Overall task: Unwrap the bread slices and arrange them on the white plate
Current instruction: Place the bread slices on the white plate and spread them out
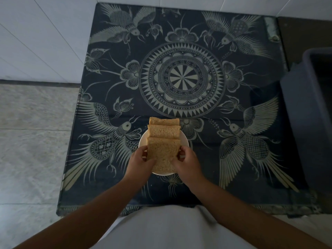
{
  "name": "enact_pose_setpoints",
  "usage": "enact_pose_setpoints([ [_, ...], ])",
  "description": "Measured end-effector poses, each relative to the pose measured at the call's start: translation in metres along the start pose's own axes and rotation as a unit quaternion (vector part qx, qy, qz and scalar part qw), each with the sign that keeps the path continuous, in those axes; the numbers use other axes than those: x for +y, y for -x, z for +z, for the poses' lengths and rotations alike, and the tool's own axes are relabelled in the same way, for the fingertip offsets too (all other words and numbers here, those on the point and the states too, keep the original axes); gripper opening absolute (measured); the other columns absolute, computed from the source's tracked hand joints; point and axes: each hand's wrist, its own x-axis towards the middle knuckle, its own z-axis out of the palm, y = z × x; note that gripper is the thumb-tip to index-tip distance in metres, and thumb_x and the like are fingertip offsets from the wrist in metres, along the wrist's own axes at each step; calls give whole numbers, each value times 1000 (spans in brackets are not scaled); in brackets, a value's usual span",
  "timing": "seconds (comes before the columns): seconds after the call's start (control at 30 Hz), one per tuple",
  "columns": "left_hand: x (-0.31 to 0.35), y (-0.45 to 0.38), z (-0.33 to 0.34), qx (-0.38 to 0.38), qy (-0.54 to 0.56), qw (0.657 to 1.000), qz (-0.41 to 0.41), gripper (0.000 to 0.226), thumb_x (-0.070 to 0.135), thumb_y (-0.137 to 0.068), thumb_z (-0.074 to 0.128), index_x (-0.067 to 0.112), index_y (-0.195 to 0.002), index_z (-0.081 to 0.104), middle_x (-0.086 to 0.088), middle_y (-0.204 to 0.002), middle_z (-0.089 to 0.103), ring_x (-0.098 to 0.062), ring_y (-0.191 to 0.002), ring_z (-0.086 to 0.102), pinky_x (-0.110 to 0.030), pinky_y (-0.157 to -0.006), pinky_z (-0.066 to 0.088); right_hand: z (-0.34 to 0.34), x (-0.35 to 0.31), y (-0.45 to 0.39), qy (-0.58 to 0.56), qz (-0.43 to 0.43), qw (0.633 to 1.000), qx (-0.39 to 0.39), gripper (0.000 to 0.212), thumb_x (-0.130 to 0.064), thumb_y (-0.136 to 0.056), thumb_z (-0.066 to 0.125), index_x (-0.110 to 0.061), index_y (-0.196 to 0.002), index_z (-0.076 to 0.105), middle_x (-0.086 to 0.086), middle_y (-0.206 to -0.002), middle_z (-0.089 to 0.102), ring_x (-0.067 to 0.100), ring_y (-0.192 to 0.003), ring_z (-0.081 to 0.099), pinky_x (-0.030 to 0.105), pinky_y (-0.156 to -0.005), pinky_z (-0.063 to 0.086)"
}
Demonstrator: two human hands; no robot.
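Three brown bread slices lie overlapping in a row on the white plate [183,139], near the front middle of the table. The far slice [164,121] sticks out past the plate's back rim, and the middle slice [163,131] rests on it. The near slice [162,153] lies on top at the front. My left hand [141,162] pinches its left edge and my right hand [186,161] pinches its right edge. No wrapper shows in view.
The table [181,78] carries a dark blue cloth with pale birds and a round centre pattern. A grey plastic bin [309,112] stands at the right edge. White tiled wall at the left and back, light floor at the left.
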Motion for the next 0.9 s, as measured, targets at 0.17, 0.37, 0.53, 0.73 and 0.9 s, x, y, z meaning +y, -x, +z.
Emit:
enact_pose_setpoints([
  [0.17, -1, 0, -1, -1, -14, 1000, 7, 51, 12, -85, 64, 17, -134, 51, -3, -114, 59, -12, -95, 61, -19, -66, 49, -3, -2, -3, 9, 7, 1000, -23, 37, -26, -80, 70, -27, -114, 55, 7, -120, 57, 14, -100, 62, 41, -86, 57],
  [0.37, -2, 0, -2, -9, -25, 1000, 16, 46, 17, -82, 62, 20, -127, 57, -5, -120, 60, -18, -106, 60, -25, -74, 47, -2, -2, -2, 28, 11, 999, -34, 40, -27, -82, 66, -18, -120, 57, 9, -122, 57, 19, -102, 62, 46, -87, 57],
  [0.53, -1, 2, -2, -11, -46, 999, 21, 47, 18, -82, 61, 20, -129, 56, -3, -118, 60, -20, -107, 59, -33, -82, 48, -1, -4, 2, 34, 12, 999, -30, 43, -27, -82, 68, -15, -122, 57, 8, -123, 54, 20, -103, 60, 47, -89, 56],
  [0.73, -3, 5, -3, -17, -57, 998, 21, 34, 14, -84, 62, 22, -117, 60, 10, -100, 65, -3, -86, 64, -12, -57, 45, -4, -1, 7, 45, 10, 999, -21, 38, -25, -80, 68, -19, -115, 55, 4, -118, 49, 14, -98, 56, 37, -84, 55],
  [0.9, -6, 3, -3, -25, -55, 998, 14, 34, 14, -84, 64, 22, -117, 61, 12, -97, 66, 1, -83, 65, -11, -58, 47, -7, -3, 7, 46, 0, 999, -23, 26, -26, -79, 69, -24, -102, 57, 6, -111, 55, 16, -92, 61, 37, -76, 58],
])
